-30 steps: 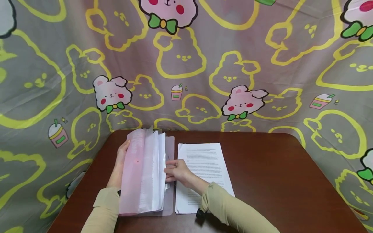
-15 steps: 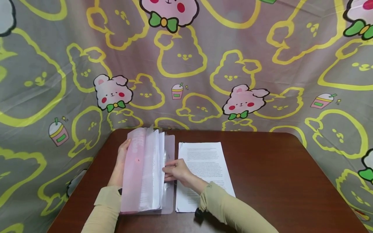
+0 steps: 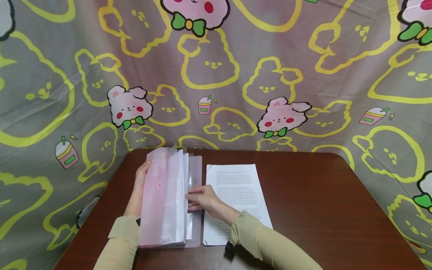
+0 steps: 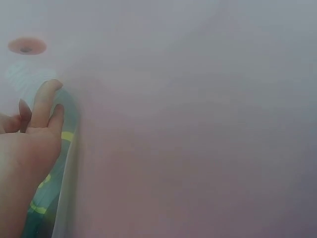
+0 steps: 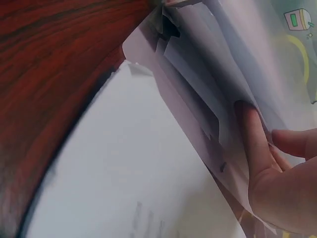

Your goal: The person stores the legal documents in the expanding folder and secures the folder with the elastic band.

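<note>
A translucent pink folder (image 3: 153, 210) with several white sheets and clear sleeves stands partly open on the left of the table. My left hand (image 3: 140, 180) holds its raised cover at the left edge; in the left wrist view the bent fingers (image 4: 44, 104) lie against the pink plastic. My right hand (image 3: 206, 198) reaches in from the right and pinches the edge of the inner sheets (image 3: 181, 195). In the right wrist view its index finger (image 5: 255, 139) is between the leaves, with the thumb (image 5: 292, 143) on the other side. The folder's back cover (image 3: 196, 225) lies flat beneath.
A stack of printed paper (image 3: 236, 183) lies just right of the folder, partly under my right forearm. The brown wooden table (image 3: 310, 202) extends to the right. A patterned cloth (image 3: 222, 123) hangs behind and at both sides.
My right hand has shifted slightly left with the sheet edges, and more of the folder's back cover and a clear sleeve shows. The left hand stays at the cover.
</note>
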`<action>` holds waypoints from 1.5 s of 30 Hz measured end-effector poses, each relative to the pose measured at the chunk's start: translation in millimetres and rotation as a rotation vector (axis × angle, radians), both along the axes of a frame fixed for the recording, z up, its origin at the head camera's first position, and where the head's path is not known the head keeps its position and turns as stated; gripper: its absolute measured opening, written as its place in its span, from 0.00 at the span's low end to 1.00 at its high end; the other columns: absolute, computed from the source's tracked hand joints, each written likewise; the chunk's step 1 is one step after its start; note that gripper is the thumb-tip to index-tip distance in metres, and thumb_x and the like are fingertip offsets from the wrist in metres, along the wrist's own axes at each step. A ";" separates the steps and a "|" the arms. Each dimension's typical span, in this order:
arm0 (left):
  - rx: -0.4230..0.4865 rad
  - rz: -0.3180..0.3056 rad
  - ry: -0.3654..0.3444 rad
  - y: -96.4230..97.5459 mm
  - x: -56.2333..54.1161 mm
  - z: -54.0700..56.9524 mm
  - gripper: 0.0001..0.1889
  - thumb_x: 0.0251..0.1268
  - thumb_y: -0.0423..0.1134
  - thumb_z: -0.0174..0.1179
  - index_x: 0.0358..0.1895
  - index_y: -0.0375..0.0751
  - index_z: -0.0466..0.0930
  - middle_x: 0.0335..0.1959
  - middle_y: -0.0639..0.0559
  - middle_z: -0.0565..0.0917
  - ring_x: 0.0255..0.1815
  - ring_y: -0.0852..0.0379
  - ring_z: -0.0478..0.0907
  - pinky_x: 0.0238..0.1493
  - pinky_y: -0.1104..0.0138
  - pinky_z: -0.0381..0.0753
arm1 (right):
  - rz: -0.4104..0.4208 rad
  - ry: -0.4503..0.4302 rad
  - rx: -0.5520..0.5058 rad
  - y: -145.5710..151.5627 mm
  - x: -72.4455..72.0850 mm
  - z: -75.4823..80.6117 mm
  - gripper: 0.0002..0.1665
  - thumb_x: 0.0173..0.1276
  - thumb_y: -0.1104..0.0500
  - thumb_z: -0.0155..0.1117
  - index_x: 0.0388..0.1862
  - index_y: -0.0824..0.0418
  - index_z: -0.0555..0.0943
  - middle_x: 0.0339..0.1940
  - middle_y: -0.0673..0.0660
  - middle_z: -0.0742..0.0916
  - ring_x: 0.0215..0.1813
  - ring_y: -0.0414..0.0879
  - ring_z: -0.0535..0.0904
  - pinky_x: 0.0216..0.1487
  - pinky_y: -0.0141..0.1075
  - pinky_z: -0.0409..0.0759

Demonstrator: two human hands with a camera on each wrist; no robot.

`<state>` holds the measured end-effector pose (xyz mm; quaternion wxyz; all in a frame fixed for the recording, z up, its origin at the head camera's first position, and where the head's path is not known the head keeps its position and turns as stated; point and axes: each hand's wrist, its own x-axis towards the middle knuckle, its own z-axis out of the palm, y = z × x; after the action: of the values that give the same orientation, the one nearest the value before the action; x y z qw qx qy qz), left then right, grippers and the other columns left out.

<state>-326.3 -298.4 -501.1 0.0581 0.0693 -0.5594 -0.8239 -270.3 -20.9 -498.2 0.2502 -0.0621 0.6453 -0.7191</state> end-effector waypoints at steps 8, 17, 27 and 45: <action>-0.025 0.008 -0.026 -1.3 1.4 0.2 0.17 0.93 0.41 0.43 0.65 0.57 0.81 0.39 0.79 0.83 0.47 0.78 0.76 0.57 0.82 0.75 | 0.089 -0.016 -0.074 26.5 -10.1 2.8 0.20 0.84 0.69 0.60 0.67 0.82 0.79 0.58 0.80 0.88 0.44 0.51 0.96 0.53 0.45 0.94; -0.064 -0.014 -0.046 -0.4 -0.2 0.7 0.34 0.94 0.43 0.40 0.89 0.30 0.43 0.47 0.82 0.81 0.53 0.80 0.73 0.64 0.82 0.70 | 0.097 -0.022 -0.095 62.7 -14.3 6.4 0.25 0.86 0.68 0.56 0.73 0.85 0.71 0.64 0.84 0.84 0.50 0.51 0.95 0.60 0.44 0.92; 0.010 -0.010 0.006 -0.7 2.5 4.0 0.17 0.93 0.41 0.43 0.63 0.61 0.83 0.40 0.77 0.87 0.46 0.77 0.79 0.56 0.81 0.78 | 0.080 0.044 0.013 111.1 -26.5 12.9 0.29 0.89 0.63 0.55 0.78 0.82 0.68 0.73 0.78 0.80 0.74 0.61 0.84 0.77 0.49 0.81; 0.068 -0.043 0.050 -1.4 4.7 4.3 0.24 0.93 0.39 0.42 0.41 0.67 0.87 0.38 0.72 0.88 0.42 0.75 0.81 0.51 0.80 0.80 | -0.054 0.176 0.308 163.8 -31.0 18.6 0.29 0.85 0.58 0.63 0.78 0.70 0.76 0.81 0.68 0.79 0.84 0.60 0.73 0.84 0.52 0.73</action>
<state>-321.5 -299.8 -496.7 0.0517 0.0385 -0.5310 -0.8449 -301.3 142.9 -479.6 0.1800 -0.0686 0.7687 -0.6099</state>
